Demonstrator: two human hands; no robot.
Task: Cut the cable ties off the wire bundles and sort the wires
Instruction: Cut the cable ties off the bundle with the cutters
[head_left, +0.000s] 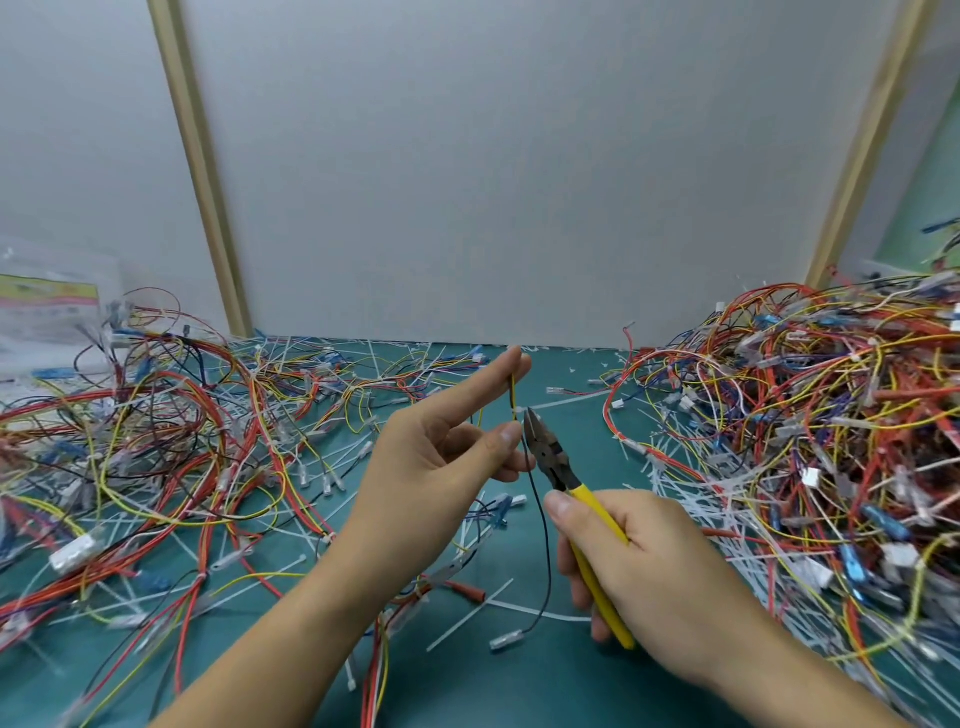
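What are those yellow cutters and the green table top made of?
Cutters: the head looks like dark, dull metal, probably steel; the yellow handles look like smooth plastic or rubber sleeves. Table top: flat, matte teal, maybe a rubber or vinyl mat.

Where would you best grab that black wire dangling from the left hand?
Probably at the clear connector ending the black wire: it is the widest, stiffest part, with bare green mat on its near side. Come from above on that near-left side, since the right hand with the yellow cutters crowds the right.
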